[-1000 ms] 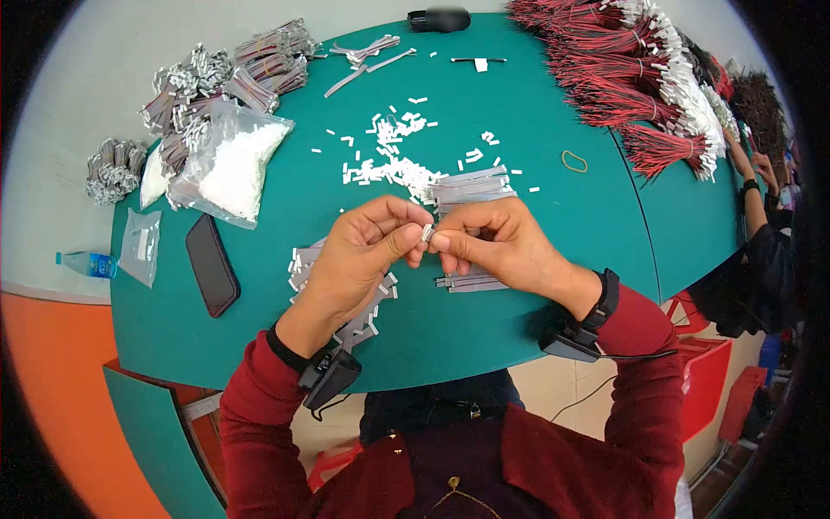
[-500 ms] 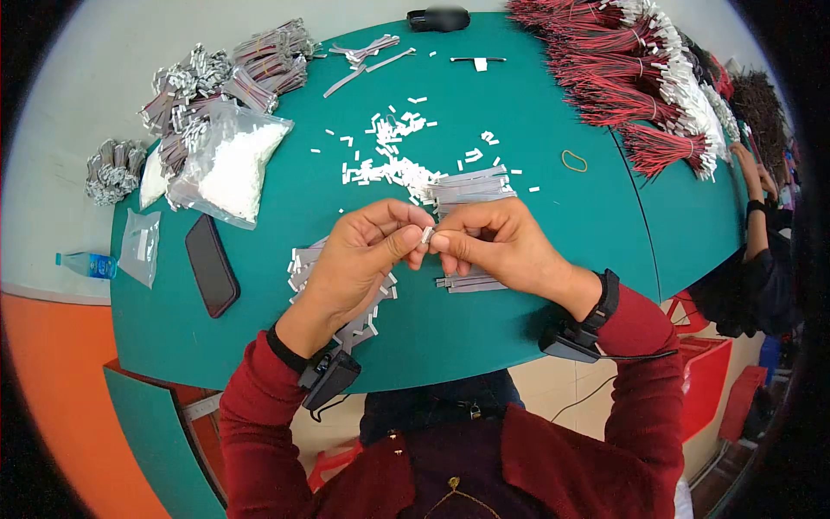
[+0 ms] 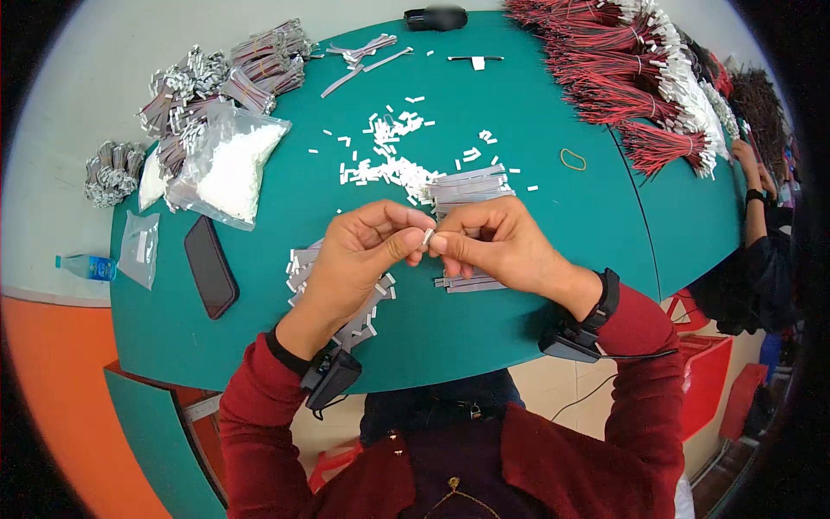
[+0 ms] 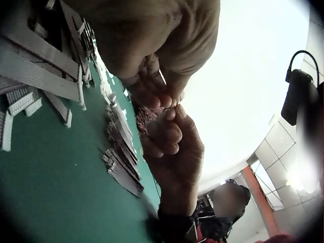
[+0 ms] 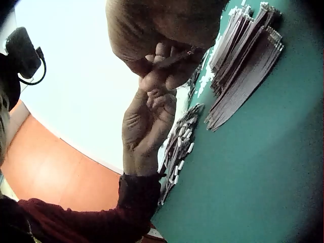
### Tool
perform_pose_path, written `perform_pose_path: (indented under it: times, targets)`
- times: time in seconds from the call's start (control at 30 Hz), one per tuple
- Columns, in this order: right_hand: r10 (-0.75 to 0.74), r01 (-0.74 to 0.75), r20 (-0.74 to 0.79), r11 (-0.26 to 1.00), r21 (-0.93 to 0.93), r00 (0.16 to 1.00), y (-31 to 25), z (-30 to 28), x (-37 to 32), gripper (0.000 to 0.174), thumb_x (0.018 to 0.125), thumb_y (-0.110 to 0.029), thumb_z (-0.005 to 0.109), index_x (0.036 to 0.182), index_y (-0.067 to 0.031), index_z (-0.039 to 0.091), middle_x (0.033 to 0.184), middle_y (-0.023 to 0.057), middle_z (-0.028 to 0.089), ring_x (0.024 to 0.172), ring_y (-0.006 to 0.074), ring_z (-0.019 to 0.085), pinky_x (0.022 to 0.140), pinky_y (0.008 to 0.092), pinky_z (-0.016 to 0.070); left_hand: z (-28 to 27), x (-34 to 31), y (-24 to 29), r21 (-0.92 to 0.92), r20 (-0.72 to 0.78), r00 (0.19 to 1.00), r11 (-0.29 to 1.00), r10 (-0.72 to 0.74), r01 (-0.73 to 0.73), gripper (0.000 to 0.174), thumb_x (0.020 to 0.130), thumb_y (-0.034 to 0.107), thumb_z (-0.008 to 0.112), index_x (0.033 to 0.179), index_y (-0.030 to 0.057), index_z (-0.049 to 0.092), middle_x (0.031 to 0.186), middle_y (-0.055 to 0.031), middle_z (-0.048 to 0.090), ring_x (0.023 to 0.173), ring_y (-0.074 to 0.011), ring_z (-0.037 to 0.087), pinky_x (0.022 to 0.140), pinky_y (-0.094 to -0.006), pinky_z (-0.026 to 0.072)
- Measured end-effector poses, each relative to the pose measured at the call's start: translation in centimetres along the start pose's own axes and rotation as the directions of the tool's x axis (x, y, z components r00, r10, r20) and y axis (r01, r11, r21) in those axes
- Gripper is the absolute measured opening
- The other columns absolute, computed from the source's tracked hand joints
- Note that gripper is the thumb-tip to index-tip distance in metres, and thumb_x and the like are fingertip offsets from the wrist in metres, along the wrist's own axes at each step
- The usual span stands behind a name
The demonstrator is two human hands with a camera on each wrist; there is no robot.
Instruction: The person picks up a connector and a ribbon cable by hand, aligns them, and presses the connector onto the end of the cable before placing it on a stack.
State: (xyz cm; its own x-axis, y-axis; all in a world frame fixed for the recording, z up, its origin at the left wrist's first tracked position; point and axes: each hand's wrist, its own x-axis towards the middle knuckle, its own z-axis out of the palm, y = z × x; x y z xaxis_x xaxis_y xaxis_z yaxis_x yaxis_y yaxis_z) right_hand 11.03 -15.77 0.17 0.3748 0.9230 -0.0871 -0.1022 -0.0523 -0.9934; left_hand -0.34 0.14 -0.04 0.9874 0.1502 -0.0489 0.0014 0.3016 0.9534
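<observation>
Fingertip to fingertip, both hands meet over the green table [image 3: 519,333]. My left hand [image 3: 359,255] pinches a small white connector [image 3: 428,235] between thumb and forefinger. My right hand [image 3: 506,246] pinches at the connector's other side; in the right wrist view a strip of flat grey cable [image 5: 174,59] runs under its palm. Flat grey cables [image 3: 467,189] lie in a stack behind and below the right hand. More cables with white ends [image 3: 356,327] lie under the left hand. Behind the hands is a scatter of loose white connectors [image 3: 402,173].
A phone [image 3: 210,266], an empty plastic bag [image 3: 138,251] and a bottle [image 3: 86,265] lie at the left. Behind them are a bag of white pieces [image 3: 238,173] and grey cable bundles [image 3: 186,78]. Red-black wire bundles [image 3: 605,73] fill the back right; another person's arm [image 3: 754,195] is beyond.
The hands stay nearly in place, with slight finger movement around the white connector. At the far right, the other person's hand and arm have shifted a little.
</observation>
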Motion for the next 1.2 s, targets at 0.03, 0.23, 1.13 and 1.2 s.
perform_pose_path:
  times: [0.03,0.23,1.13,1.2]
  targets:
    - [0.005,-0.005,0.0,1.0,0.003,1.0,0.0,0.0,0.0,0.019,0.088,-0.018,0.058,0.075,-0.0037,0.062,0.06,-0.0012,0.058,0.052,0.0018,0.049,0.046,0.0176,0.0379,0.0,0.0,0.0,0.037,-0.007,1.0,0.999,0.022,-0.022,0.014,0.086,0.007,0.06,0.097,-0.0016,0.061,0.085,-0.0046,0.063,0.07,-0.0077,0.053,0.066,-0.0208,0.0435]
    - [0.049,-0.048,-0.007,0.998,0.025,0.999,-0.4,0.1,-0.2,0.02,0.088,-0.016,0.057,0.074,-0.0029,0.061,0.059,-0.0003,0.058,0.049,0.0021,0.047,0.044,0.0177,0.0368,0.5,-0.4,0.4,0.15,-0.034,0.996,0.985,0.085,-0.079,0.013,0.085,0.003,0.06,0.097,-0.0024,0.061,0.086,-0.0048,0.063,0.081,-0.0097,0.059,0.072,-0.0219,0.0465]
    - [0.061,-0.061,0.005,0.996,0.057,0.998,0.3,-0.1,0.2,0.018,0.087,-0.015,0.056,0.076,-0.0011,0.06,0.059,0.001,0.056,0.048,0.0038,0.048,0.044,0.0188,0.0397,0.1,-0.2,-0.1,0.102,-0.025,0.999,0.994,0.028,-0.026,0.013,0.086,0.003,0.058,0.098,-0.0025,0.06,0.088,-0.0054,0.063,0.083,-0.0089,0.058,0.074,-0.0227,0.0477]
    - [0.087,-0.087,0.004,0.994,0.072,0.996,0.1,0.0,0.1,0.018,0.087,-0.014,0.055,0.076,-0.001,0.06,0.059,0.0011,0.056,0.048,0.0039,0.048,0.044,0.019,0.0395,0.3,-0.4,0.1,0.13,-0.03,0.998,0.991,0.047,-0.042,0.013,0.086,0.003,0.058,0.098,-0.0031,0.059,0.09,-0.0061,0.063,0.086,-0.0098,0.059,0.077,-0.0235,0.0479]
